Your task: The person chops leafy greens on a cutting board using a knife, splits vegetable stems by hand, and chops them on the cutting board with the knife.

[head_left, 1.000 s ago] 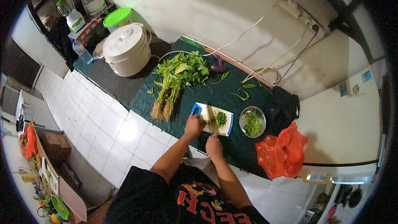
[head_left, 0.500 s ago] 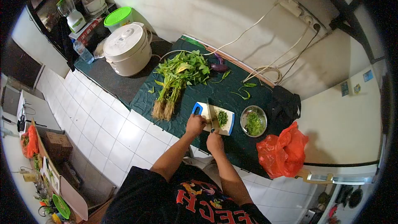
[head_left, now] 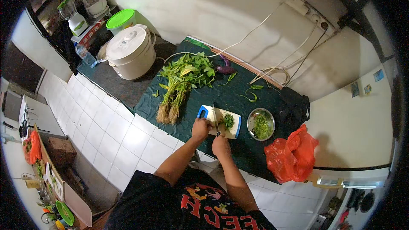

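A white cutting board with blue ends (head_left: 232,135) lies near the front edge of the dark green tabletop. My right hand (head_left: 221,145) is closed round the handle of a knife (head_left: 215,117), whose blade points away across the board. Just left of the blade, my left hand (head_left: 201,128) has its fingers bent together at the board's near left side; what they hold is too small to name. Chopped greens (head_left: 228,122) lie right of the blade. Farther right, a metal bowl (head_left: 273,124) contains lighter green pieces.
Leafy greens with roots (head_left: 185,76) lie behind left, with purple eggplants (head_left: 225,69) beside them. Green chilies (head_left: 251,98) lie behind the board. A red plastic bag (head_left: 292,155) sits at the right edge, near a black cloth (head_left: 294,106). A white rice cooker (head_left: 132,53) stands back left.
Both hands stay almost in place, with the knife still on the board. The view has shifted very slightly.
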`<state>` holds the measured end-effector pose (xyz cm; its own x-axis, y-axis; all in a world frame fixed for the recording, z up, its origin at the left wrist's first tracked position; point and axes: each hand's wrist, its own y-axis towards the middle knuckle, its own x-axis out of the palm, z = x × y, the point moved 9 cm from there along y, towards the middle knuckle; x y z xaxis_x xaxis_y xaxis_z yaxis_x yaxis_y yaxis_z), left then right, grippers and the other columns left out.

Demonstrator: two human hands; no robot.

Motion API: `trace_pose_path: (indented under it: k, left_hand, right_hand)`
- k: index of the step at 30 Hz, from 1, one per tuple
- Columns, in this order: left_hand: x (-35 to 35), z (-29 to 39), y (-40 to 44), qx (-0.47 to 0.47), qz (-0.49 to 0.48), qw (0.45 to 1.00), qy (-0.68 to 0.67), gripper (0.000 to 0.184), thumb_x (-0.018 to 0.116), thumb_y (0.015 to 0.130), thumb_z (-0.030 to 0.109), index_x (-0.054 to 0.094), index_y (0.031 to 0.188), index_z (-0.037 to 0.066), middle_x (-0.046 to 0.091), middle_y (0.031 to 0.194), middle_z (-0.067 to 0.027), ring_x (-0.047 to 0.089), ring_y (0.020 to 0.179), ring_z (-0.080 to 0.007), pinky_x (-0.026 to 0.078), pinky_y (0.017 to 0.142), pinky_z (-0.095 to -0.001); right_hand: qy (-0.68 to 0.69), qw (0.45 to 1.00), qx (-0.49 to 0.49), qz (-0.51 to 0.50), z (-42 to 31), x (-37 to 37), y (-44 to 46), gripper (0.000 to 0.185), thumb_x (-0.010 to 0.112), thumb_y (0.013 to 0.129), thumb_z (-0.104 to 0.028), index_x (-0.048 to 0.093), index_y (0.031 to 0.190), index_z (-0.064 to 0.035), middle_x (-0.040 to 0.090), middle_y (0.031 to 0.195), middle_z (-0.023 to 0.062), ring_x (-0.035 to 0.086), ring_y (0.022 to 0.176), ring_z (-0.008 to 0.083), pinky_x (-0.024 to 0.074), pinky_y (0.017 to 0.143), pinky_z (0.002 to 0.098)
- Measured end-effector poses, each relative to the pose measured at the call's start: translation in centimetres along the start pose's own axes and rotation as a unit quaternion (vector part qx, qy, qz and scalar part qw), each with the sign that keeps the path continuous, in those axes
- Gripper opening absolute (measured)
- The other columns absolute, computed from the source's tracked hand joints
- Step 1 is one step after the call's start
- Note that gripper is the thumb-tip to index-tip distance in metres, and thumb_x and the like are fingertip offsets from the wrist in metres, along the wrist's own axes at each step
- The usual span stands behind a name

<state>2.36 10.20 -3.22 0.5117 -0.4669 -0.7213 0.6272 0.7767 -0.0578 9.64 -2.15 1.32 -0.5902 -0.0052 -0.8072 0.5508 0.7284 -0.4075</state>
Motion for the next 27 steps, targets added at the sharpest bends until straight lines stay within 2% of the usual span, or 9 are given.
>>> trace_pose_path:
  k: [4,7,9,13,16,18,21,27]
  left_hand:
    - [-0.7,0.2,-0.1,-0.037,-0.008,0.998,0.044,0.013,0.071,0.077,0.017,0.076,0.088,0.010,0.067,0.096,-0.0092,0.058,0.097,-0.0338,0.049,0.090,-0.0431]
    - [0.5,-0.5,0.2,-0.008,-0.020,0.998,0.054,0.015,0.071,0.077,0.017,0.076,0.089,0.010,0.066,0.096,-0.0090,0.058,0.097,-0.0337,0.048,0.090,-0.0434]
    - [0.3,0.2,-0.1,0.029,-0.002,0.998,0.060,0.016,0.070,0.077,0.017,0.076,0.091,0.011,0.065,0.095,-0.0090,0.058,0.098,-0.0340,0.048,0.090,-0.0436]
    - [0.0,0.2,-0.7,0.031,0.023,0.998,0.055,0.017,0.069,0.078,0.017,0.076,0.093,0.013,0.065,0.093,-0.0082,0.058,0.098,-0.0342,0.048,0.090,-0.0434]
    - [0.7,0.2,-0.7,0.068,0.026,0.995,0.072,0.017,0.069,0.078,0.017,0.076,0.093,0.012,0.065,0.093,-0.0080,0.058,0.097,-0.0343,0.048,0.091,-0.0430]
    - [1.0,0.7,-0.7,0.097,0.012,0.991,0.096,0.016,0.068,0.079,0.017,0.076,0.092,0.011,0.066,0.091,-0.0088,0.059,0.096,-0.0335,0.049,0.090,-0.0431]
    - [-0.3,0.9,-1.5,0.079,0.042,0.995,0.048,0.015,0.068,0.080,0.016,0.075,0.092,0.008,0.068,0.091,-0.0101,0.060,0.095,-0.0324,0.049,0.089,-0.0429]
    - [-1.3,0.9,-1.7,0.046,0.051,0.998,0.012,0.014,0.069,0.080,0.015,0.075,0.092,0.008,0.070,0.093,-0.0102,0.060,0.093,-0.0316,0.049,0.087,-0.0420]
  right_hand:
    - [0.019,0.998,0.057,-0.027,0.9,1.8,-2.0,0.033,0.044,0.102,-0.022,0.046,0.114,0.0084,0.066,0.097,0.0316,0.066,0.088,0.0471,0.0549,0.076,0.0531]
    - [0.015,0.997,0.065,-0.027,0.5,1.1,-1.9,0.034,0.043,0.102,-0.022,0.046,0.115,0.0093,0.066,0.099,0.0310,0.066,0.089,0.0471,0.0546,0.078,0.0532]
    - [0.006,0.999,0.018,-0.027,-0.6,0.0,-0.7,0.035,0.043,0.102,-0.023,0.045,0.115,0.0089,0.066,0.099,0.0312,0.066,0.091,0.0468,0.0545,0.079,0.0535]
    - [-0.003,0.999,0.036,-0.016,0.0,0.6,-0.2,0.035,0.044,0.102,-0.025,0.046,0.114,0.0080,0.066,0.098,0.0321,0.066,0.092,0.0464,0.0546,0.079,0.0533]
    - [0.019,1.000,0.023,-0.006,0.1,1.9,-1.8,0.034,0.044,0.101,-0.024,0.047,0.113,0.0074,0.066,0.095,0.0324,0.067,0.090,0.0460,0.0545,0.078,0.0532]
    - [0.008,0.998,0.058,0.004,0.7,2.0,-2.1,0.033,0.044,0.101,-0.024,0.047,0.112,0.0079,0.066,0.093,0.0326,0.067,0.087,0.0456,0.0548,0.076,0.0529]
    - [0.001,1.000,0.009,0.020,-0.1,1.0,-0.7,0.034,0.045,0.101,-0.024,0.046,0.112,0.0081,0.067,0.090,0.0316,0.068,0.084,0.0457,0.0551,0.074,0.0528]
    - [-0.016,0.999,-0.014,0.040,-0.4,0.8,-1.3,0.033,0.045,0.101,-0.024,0.047,0.112,0.0078,0.068,0.086,0.0297,0.068,0.082,0.0445,0.0555,0.070,0.0522]
